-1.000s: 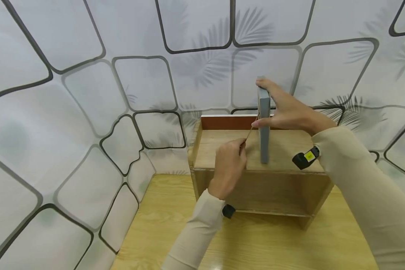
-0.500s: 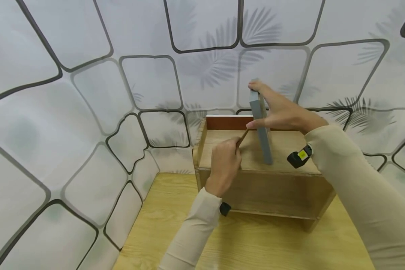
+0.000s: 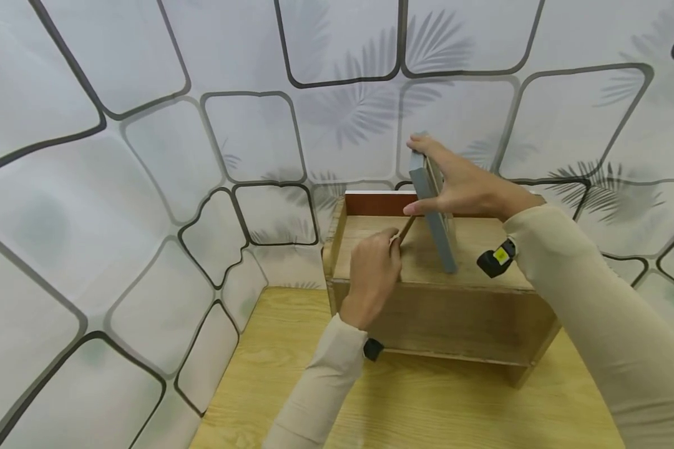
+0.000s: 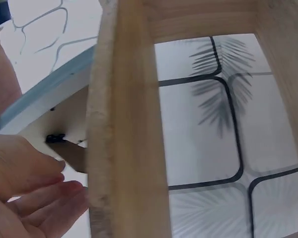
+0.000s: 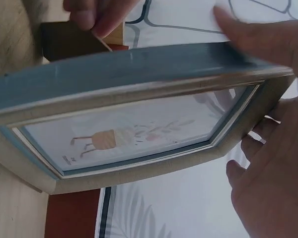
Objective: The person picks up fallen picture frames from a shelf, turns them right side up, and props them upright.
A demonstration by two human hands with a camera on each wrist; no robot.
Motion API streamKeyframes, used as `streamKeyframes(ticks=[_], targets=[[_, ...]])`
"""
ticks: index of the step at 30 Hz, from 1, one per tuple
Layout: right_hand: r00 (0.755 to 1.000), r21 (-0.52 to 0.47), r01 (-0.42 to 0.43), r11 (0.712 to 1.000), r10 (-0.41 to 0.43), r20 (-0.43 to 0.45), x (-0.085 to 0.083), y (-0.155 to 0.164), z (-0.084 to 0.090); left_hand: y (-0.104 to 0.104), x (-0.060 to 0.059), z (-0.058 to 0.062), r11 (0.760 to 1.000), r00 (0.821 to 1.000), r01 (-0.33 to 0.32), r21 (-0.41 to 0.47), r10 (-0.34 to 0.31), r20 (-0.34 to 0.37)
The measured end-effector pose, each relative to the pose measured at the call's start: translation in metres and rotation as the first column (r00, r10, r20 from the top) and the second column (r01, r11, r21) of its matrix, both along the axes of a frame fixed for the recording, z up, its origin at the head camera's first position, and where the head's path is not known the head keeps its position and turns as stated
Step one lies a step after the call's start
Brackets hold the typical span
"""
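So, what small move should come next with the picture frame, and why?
Probably the left hand should swing the brown stand further out from the frame's back. The right hand holds the picture frame upright and tilted on the wooden shelf, so it does not yet stand alone.

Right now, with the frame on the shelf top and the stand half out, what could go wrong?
1. The picture frame stands tilted on its lower edge on the wooden shelf unit; only the right hand steadies it. A slip could tip it over, perhaps off the shelf.
2. The left hand pinches the thin back stand; pulling hard might bend or snap it at its hinge.
3. The glass front faces the right hand's side, so a fall that way could crack it.
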State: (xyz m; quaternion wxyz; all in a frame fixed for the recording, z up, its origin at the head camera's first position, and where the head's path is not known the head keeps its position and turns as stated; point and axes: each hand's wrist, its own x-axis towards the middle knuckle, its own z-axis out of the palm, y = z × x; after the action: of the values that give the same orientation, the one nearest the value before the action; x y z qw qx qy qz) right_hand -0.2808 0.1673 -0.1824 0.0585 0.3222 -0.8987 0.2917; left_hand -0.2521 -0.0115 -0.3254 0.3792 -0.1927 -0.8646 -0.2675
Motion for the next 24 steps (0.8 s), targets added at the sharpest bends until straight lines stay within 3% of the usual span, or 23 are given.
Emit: streamKeyframes(ticks=[4,7,10,12,16,20,24], targets=[[0.999,-0.095,0.011,0.995,-0.007,0.042,-0.001,0.008,0.009,-0.001,0.007,0.006,0.998,0.999,0.019,0.066,-0.016,-0.044],[1.0,-0.224,0.017,0.975,-0.013,0.02,-0.008,0.016,0.015,0.001,0.014,0.013,0.987,0.995,0.093,0.133,-0.086,-0.052],[1.0,-0.302,0.005,0.953,-0.01,-0.016,-0.021,0.02,0.016,0.008,0.02,0.02,0.967,0.987,0.161,0.197,-0.162,-0.014],[1.0,-0.3,0.0,0.954,-0.008,-0.024,-0.029,0.02,0.013,0.014,0.021,0.023,0.958,0.981,0.181,0.221,-0.191,0.026],[1.0,-0.239,-0.008,0.971,0.012,0.017,-0.043,0.016,0.006,0.028,0.019,0.023,0.965,0.98,0.16,0.21,-0.18,0.081],[0.997,-0.193,-0.01,0.981,0.023,0.067,-0.048,0.013,0.002,0.038,0.013,0.02,0.969,0.982,0.144,0.202,-0.165,0.092],[0.998,-0.216,-0.016,0.976,0.029,0.054,-0.052,0.013,0.0,0.042,0.009,0.017,0.968,0.983,0.14,0.208,-0.161,0.088]])
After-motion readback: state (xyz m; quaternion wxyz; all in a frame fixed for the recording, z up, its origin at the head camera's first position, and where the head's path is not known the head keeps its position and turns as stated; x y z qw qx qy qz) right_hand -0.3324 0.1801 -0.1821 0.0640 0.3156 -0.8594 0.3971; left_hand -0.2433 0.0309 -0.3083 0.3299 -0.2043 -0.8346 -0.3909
